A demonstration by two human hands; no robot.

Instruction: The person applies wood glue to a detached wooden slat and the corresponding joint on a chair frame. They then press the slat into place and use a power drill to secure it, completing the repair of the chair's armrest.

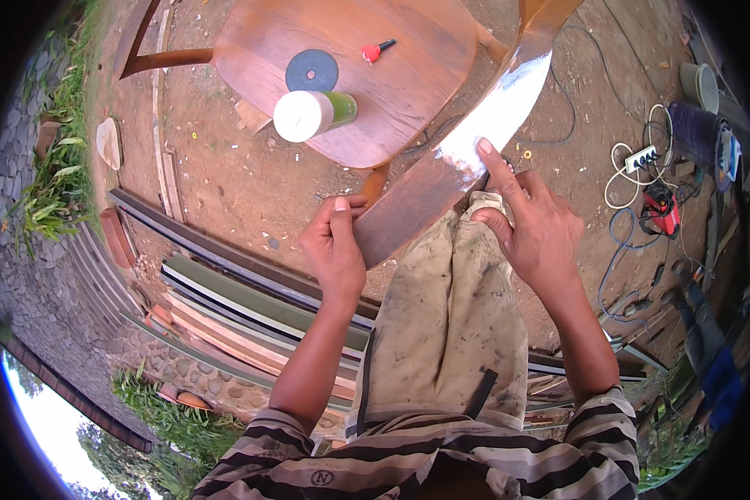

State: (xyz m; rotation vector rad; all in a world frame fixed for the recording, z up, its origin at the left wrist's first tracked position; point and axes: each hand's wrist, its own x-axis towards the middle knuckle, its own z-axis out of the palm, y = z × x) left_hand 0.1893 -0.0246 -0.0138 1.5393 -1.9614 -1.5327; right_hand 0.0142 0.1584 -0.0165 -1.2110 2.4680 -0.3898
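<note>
While the left hand [333, 246] grips the lower end of the wooden slat [408, 204], the right hand [542, 217], thumb spread wide, forefingers its white coating [508, 100]; light, even strokes seem best.

Open dirt [246, 183] fwd-L of L hand [335, 250]; slat [412, 204] blocks R, tub [304, 117] fwd.

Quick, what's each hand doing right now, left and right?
Left hand: closed, holding the near end of the curved wooden piece.
Right hand: open, holding nothing visible, index fingertip on the white patch.
</note>
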